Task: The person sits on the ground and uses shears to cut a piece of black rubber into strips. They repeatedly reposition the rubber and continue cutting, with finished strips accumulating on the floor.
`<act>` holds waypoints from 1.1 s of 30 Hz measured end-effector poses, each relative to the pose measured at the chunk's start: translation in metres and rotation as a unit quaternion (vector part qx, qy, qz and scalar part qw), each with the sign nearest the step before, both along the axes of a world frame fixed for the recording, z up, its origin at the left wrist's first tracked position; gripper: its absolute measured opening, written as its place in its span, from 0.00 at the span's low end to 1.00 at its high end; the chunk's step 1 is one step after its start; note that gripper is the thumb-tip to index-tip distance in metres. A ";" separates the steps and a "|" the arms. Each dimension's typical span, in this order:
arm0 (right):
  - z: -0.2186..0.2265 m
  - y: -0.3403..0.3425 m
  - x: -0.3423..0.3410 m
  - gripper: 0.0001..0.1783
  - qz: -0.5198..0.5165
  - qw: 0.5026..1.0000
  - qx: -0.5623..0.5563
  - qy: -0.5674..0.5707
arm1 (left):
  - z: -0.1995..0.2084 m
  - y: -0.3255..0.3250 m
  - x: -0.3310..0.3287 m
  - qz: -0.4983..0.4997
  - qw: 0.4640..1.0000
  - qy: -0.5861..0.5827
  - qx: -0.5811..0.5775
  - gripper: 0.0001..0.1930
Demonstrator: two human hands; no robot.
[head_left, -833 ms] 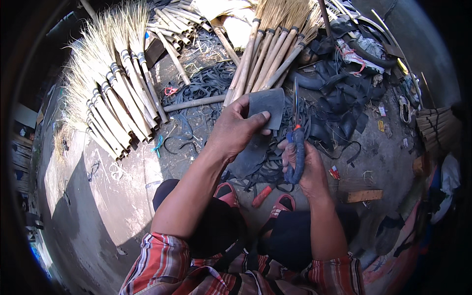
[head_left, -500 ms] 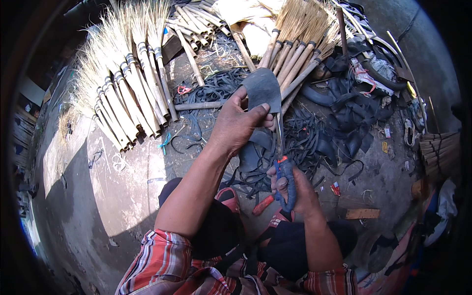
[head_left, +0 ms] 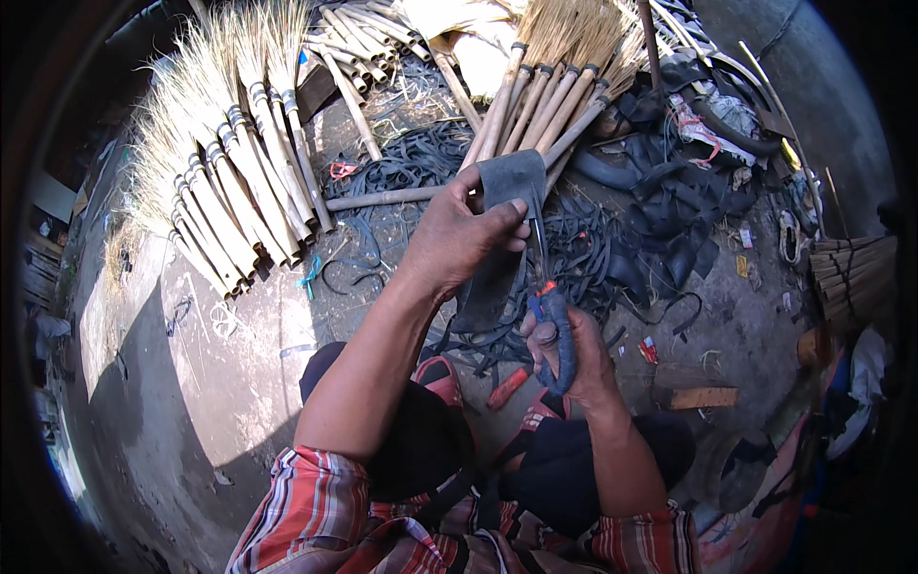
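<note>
A piece of black rubber sheet (head_left: 511, 179) is pinched between the thumb and fingers of my left hand (head_left: 467, 230). Part of the sheet stands above the thumb, and a darker flap hangs below the fingers. My right hand (head_left: 591, 368) is wrapped round the padded blue-grey handles of a pair of scissors (head_left: 557, 335). The blades point away from me and meet the right edge of the sheet beside my left fingertips. How far they are parted is hard to see.
Cut black rubber strips (head_left: 411, 158) and larger rubber pieces (head_left: 660, 210) litter the ground ahead. Grass brooms (head_left: 239, 182) lie in a row at left, more brooms (head_left: 545, 96) at centre. A red-orange object (head_left: 508, 388) lies between my feet; a wood block (head_left: 705, 397) is at right.
The upper part of the rubber sheet has tipped and looks shorter, while a flap now shows below my left hand. Both hands keep their grips. The whole view has shifted slightly.
</note>
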State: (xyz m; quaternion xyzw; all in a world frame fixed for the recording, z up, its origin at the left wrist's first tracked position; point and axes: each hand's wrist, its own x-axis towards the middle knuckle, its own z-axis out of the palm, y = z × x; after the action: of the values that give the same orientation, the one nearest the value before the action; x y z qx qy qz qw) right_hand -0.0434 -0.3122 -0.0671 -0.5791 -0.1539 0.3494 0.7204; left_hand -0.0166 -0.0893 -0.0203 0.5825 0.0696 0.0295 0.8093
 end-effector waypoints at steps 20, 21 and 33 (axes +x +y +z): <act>0.006 0.003 0.000 0.09 -0.036 0.999 0.036 0.014 | -0.005 -0.007 -0.002 -0.006 0.999 -0.003 0.042 0.24; 0.006 0.003 0.000 0.09 -0.038 0.999 0.028 0.000 | -0.005 -0.007 -0.002 -0.005 0.999 0.000 0.045 0.24; 0.004 0.015 0.000 0.20 -0.102 0.993 0.046 -0.042 | -0.007 -0.016 -0.006 -0.008 0.999 0.006 0.047 0.21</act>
State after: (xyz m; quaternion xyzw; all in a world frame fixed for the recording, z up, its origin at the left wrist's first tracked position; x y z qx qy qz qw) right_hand -0.0435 -0.2974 -0.0635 -0.5724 -0.1404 0.2421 0.7707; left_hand -0.0223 -0.1056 -0.0272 0.6203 0.0684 0.0227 0.7811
